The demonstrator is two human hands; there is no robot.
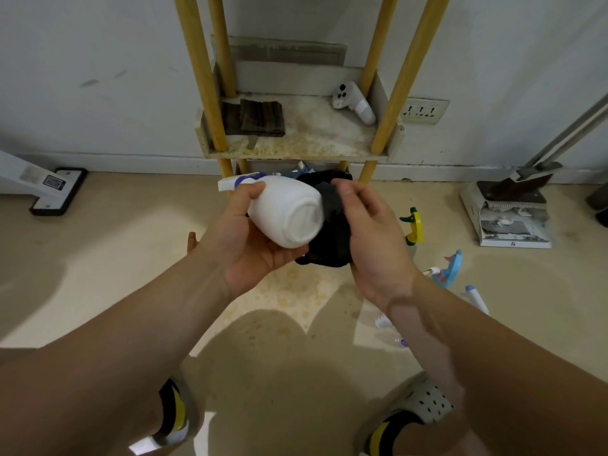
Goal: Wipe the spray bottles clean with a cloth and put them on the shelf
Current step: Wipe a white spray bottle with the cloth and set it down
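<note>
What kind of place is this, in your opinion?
Probably a home utility corner: a worn shelf against the wall, a dustpan with broom, a flat mop head, and a wall socket.

Beige floor (98,258), white wall (98,77)

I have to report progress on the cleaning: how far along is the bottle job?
Done: no spray bottle stands on the shelf yet; it holds only a folded brown cloth and a white controller. In hand: the left hand grips a white spray bottle while the right hand holds a dark cloth against it. Left: several bottles lie on the floor to the right.
</note>
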